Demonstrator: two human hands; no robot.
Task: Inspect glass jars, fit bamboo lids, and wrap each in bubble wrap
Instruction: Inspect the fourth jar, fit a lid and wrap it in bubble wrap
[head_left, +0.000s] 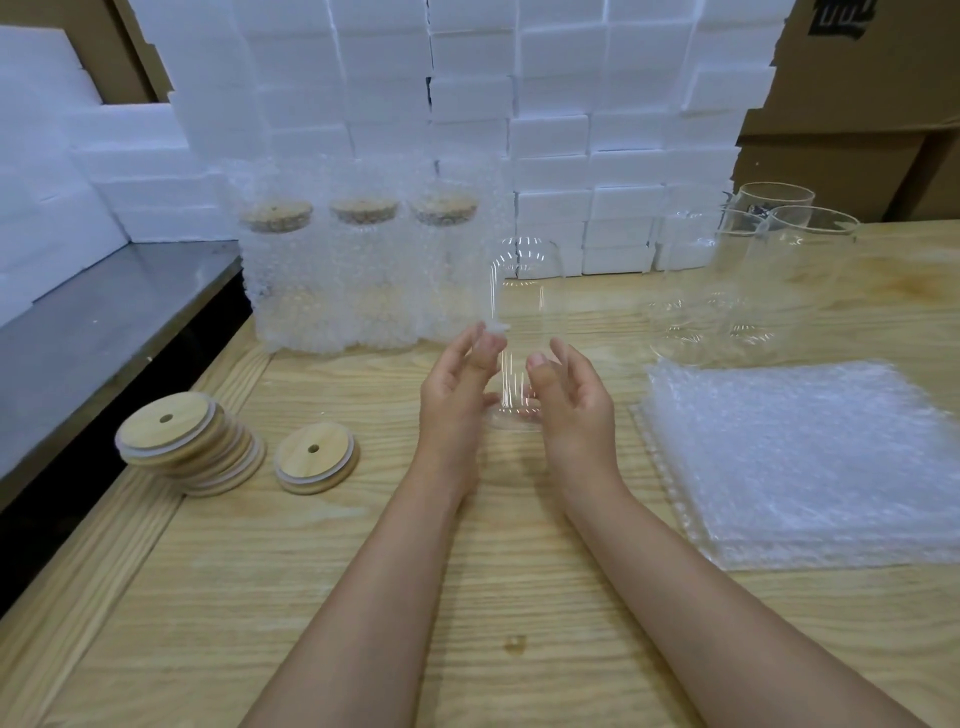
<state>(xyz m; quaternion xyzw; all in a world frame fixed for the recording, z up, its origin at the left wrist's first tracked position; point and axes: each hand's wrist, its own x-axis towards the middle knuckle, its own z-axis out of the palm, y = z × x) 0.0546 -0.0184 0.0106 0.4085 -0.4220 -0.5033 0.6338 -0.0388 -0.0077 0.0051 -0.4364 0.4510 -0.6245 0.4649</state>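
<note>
Both my forearms reach forward over the wooden worktop (322, 566), bare to the elbow and angling in toward each other, so my hands meet near the middle of it. Between them is a clear glass jar (522, 322), upright and open end up. It is smeared with motion blur, so I cannot tell whether its base rests on the wood or hangs just above it.

My left hand (452, 389) is turned palm inward with the wrist a little raised. Its fingers are half curled, and the fingertips (488, 338) lie against the jar's left side. My right hand (574, 397) mirrors it, palm facing left, with the thumb against the lower wall of the jar and the other fingers loosely bent round the far side. So I grip the jar lightly, low down, with both hands.

To my left, near the worktop's edge, are a leaning stack of bamboo lids (179, 441) and a shorter pile of lids (316, 457) just beside it. Behind them stand three wrapped jars (363, 291), lidded and in a row. To my right is a pile of bubble wrap sheets (810, 457), with bare glass jars (779, 260) behind it. White foam blocks (519, 104) are stacked along the back.
</note>
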